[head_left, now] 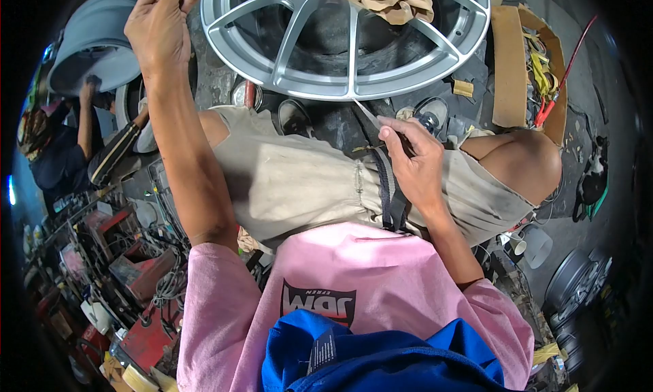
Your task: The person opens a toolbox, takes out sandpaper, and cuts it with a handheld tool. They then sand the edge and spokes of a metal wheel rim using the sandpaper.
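A silver multi-spoke car wheel rim fills the top middle of the view. Across its upper spokes lies a crumpled tan cloth. My right hand is closed round a thin, pointed grey blade, whose tip is at the wheel's near edge. I cannot tell whether the tip touches the metal. Raised at the upper left is my left hand, beside the rim with bent fingers. Its fingertips are cut off by the frame's top edge, so what they hold, if anything, is hidden.
A cardboard box with tape rolls and tools stands at the right. Another person handles a grey wheel barrel at the left. Cluttered tools and a red metal box lie lower left; more wheels sit lower right. A cat lies at the right.
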Available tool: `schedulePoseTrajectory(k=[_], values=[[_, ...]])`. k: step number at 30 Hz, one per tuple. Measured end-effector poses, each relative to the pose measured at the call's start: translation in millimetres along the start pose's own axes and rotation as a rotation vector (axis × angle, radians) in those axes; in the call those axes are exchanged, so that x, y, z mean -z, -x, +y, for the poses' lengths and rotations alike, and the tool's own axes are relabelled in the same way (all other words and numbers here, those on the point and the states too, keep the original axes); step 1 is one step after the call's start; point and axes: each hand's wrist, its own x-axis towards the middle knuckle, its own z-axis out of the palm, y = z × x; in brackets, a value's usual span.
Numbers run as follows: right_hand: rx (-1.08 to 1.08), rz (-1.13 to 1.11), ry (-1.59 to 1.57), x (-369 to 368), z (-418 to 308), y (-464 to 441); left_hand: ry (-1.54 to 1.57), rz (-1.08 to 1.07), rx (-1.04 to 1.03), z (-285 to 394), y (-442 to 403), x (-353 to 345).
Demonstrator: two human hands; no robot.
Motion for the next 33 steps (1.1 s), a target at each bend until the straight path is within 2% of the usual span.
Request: schedulePoseTrajectory(k=[2,4,13,14,16,19,21,25,26,28,30,33], values=[[0.069,0.026,0.065,1.0,-3.6,-0.6,0.003,0.001,-0.004,0.7,1.4,-2.4],[0.238,0.074,0.197,0.1,-6.9,-0.5,0.007,0.004,-0.008,0.5,1.8,-1.5],[0.340,0.067,0.297,-4.0,-2.3,0.1,0.000,-0.025,-0.014,-13.4,-6.9,10.2],[0.341,0.067,0.297,-4.9,-1.5,0.3,0.187,0.035,0.037,-35.2,-16.6,22.7],[0.358,0.070,0.313,-6.2,-1.1,0.4,0.374,0.097,0.086,-43.9,-24.0,31.8],[0.360,0.059,0.321,-6.1,-0.8,0.4,0.377,0.084,0.139,-26.8,-18.6,22.4],[0.351,0.052,0.316,-6.0,-0.4,0.7,0.007,-0.015,-0.005,0.2,0.1,1.6],[0.354,0.051,0.291,-5.8,0.6,1.3,0.000,-0.017,-0.001,-10.2,-5.8,10.3],[0.355,0.050,0.290,-6.0,0.0,0.9,0.306,0.085,0.118,-31.1,-16.7,24.9],[0.349,0.080,0.293,-5.9,-2.1,0.0,0.612,0.189,0.238,-22.5,-13.1,17.3],[0.356,0.080,0.289,-7.0,-0.8,2.2,-0.010,-0.020,-0.018,2.3,3.0,5.2],[0.348,0.073,0.293,-6.8,-0.6,1.0,-0.014,-0.025,-0.017,2.3,2.0,4.6]])
